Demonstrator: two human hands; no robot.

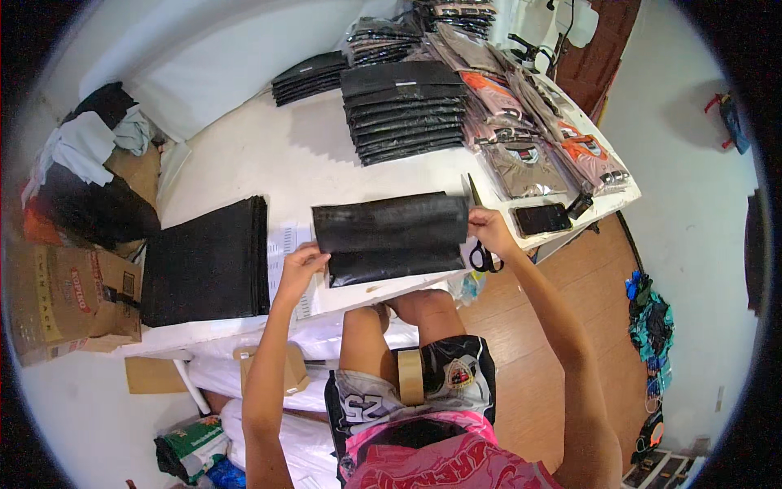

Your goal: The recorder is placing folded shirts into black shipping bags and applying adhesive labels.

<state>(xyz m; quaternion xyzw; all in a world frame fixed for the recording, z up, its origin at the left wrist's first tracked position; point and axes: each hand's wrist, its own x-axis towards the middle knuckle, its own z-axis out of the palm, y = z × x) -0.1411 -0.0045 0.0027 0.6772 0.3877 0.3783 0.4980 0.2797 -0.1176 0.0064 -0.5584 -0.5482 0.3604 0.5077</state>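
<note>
A black plastic mailing bag [391, 232] lies on the white table in front of me, with a fold line running across it. My left hand [303, 265] pinches its left edge between thumb and fingers. At the opposite edge, my right hand [489, 228] grips the bag near its right side. Black-handled scissors [482, 254] lie just under my right hand, blades pointing away from me. Left of the bag sits a flat stack of black bags [208, 261], beside printed paper sheets [281, 244] that are partly covered.
Behind the bag stands a tall pile of filled black packets [403, 114]. Clear-wrapped folded shirts [525, 167] and a phone [542, 219] occupy the table's right end. A cardboard box [77, 297] stands at the left. A tape roll [410, 376] rests on my lap.
</note>
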